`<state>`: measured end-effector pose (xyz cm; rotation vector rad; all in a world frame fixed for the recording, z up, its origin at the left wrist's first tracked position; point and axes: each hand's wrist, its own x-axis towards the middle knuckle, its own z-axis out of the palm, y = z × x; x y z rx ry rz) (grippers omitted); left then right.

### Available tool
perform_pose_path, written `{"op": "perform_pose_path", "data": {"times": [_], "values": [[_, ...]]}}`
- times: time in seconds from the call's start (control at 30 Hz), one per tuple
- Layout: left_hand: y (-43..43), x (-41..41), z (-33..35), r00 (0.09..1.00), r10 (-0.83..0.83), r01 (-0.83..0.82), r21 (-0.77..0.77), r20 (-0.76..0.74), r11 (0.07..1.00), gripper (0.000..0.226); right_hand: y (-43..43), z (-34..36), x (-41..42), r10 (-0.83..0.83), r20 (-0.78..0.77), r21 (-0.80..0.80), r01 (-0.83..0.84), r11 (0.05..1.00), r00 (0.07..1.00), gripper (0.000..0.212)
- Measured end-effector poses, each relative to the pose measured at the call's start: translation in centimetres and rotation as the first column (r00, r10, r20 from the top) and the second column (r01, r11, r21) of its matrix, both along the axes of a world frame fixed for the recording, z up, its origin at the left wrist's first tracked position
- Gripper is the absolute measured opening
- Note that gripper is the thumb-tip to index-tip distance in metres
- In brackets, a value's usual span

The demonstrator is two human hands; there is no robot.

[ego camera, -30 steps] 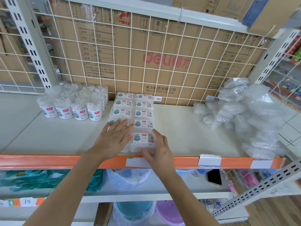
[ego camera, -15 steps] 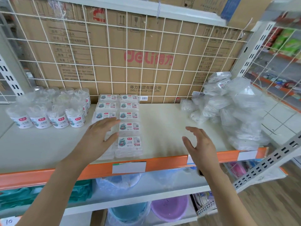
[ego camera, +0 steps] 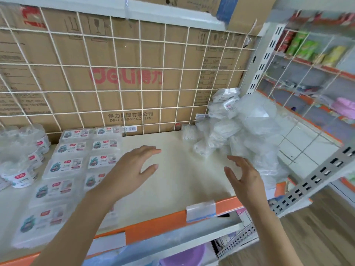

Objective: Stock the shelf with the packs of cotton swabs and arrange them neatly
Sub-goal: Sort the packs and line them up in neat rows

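Flat clear packs of cotton swabs point(ego camera: 71, 166) lie in two neat columns on the left of the cream shelf point(ego camera: 172, 181). A loose heap of bagged swab packs point(ego camera: 230, 131) is piled at the shelf's right end. My left hand point(ego camera: 134, 167) hovers over the bare middle of the shelf, fingers straight, holding nothing. My right hand point(ego camera: 245, 179) is raised to the right of it with fingers spread and slightly bent, empty, a short way in front of the heap.
Round tubs of swabs point(ego camera: 21, 156) stand at the far left. A white wire grid point(ego camera: 134, 77) backs the shelf, with cardboard boxes behind. The orange shelf edge point(ego camera: 163, 225) carries label holders. A perforated upright point(ego camera: 299, 191) slants at the right.
Both hands have left the front packs of the columns and moved right over the bare shelf toward the heap. The view has swung right.
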<state>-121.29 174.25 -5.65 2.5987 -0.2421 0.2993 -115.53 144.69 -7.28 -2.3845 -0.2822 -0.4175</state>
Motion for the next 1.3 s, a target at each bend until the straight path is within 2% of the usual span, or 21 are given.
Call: {"op": "perform_pose_path", "data": {"times": [0.17,0.33,0.4,0.47,0.57,0.67,0.8,0.9,1.07,1.23,1.3], "values": [[-2.9,5.0,0.5,0.999,-0.045,0.045,-0.025,-0.007,0.999,0.075,-1.2,2.0,3.8,0.006,0.194,0.036,-0.013,0.999,0.981,0.028],[-6.5,10.3,1.2,0.997,-0.074,0.075,-0.113,0.010,0.991,0.075,-3.3,4.1,7.6,-0.143,0.373,0.029,0.143,0.989,0.917,0.029],[-8.4,12.3,1.4,0.995,-0.098,0.101,-0.150,0.029,0.983,0.070,-4.3,4.0,9.1,-0.189,0.371,-0.010,0.208,0.978,0.909,0.041],[-10.4,14.4,1.4,0.992,-0.123,0.127,-0.147,0.036,0.981,0.055,-5.0,3.8,10.4,-0.208,0.340,-0.071,0.246,0.967,0.917,0.057],[-13.1,17.0,1.3,0.992,-0.117,0.122,-0.123,0.048,0.985,0.055,-5.4,3.8,11.5,-0.229,0.300,-0.115,0.274,0.955,0.926,0.070],[-15.2,19.1,0.8,0.993,-0.114,0.115,-0.079,0.014,0.990,0.068,-5.3,3.8,12.1,-0.231,0.320,-0.140,0.287,0.948,0.919,0.071],[-16.7,19.9,0.1,0.998,-0.060,0.059,-0.044,-0.021,0.997,0.059,-5.5,3.6,12.6,-0.226,0.345,-0.146,0.289,0.946,0.911,0.058],[-16.5,19.6,-0.2,0.997,-0.077,0.078,-0.104,0.021,0.991,0.061,-5.6,3.6,12.6,-0.224,0.345,-0.116,0.279,0.953,0.911,0.051],[-15.0,17.5,0.8,0.995,-0.091,0.099,-0.228,0.046,0.969,0.082,-5.6,3.6,12.5,-0.225,0.317,-0.084,0.263,0.961,0.922,0.050],[-12.7,15.4,1.8,0.998,-0.059,0.045,-0.399,-0.024,0.916,0.072,-5.6,4.2,11.6,-0.201,0.251,0.045,0.196,0.980,0.947,0.049],[-12.1,14.3,2.5,0.995,-0.026,-0.037,-0.570,-0.101,0.821,0.060,-5.4,4.7,11.0,-0.169,0.227,0.112,0.147,0.983,0.959,0.052]]}}
